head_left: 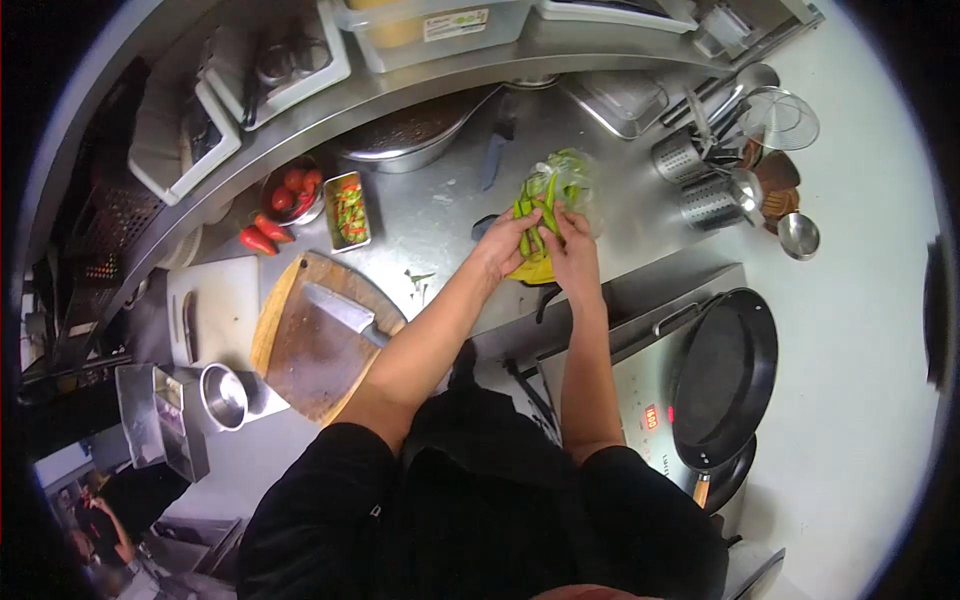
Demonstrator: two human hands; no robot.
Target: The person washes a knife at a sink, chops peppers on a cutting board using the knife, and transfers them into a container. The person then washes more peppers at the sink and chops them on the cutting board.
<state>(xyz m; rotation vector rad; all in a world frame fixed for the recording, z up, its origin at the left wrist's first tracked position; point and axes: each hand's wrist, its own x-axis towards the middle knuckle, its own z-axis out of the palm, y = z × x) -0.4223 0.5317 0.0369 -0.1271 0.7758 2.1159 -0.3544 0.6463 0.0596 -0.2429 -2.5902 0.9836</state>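
Note:
Several long green chili peppers [525, 212] are gathered between my two hands over the steel counter. My left hand [503, 246] is closed around the peppers from the left. The fingers of my right hand [574, 254] grip the same bunch from the right. Just beyond my hands lies a clear plastic bag [575, 172] with more green peppers in it. Under my hands a yellow item [534, 272] shows in part; its kind is hidden. A knife [493, 155] with a dark blade lies on the counter behind my left hand.
To the left, a chef's knife [342, 308] rests on a round wooden board [310, 365]. Near it stand a metal tray of cut peppers [349, 212] and a bowl of red tomatoes [292, 195]. A black pan [725, 380] sits on an induction hob at right. Another person [105, 530] is lower left.

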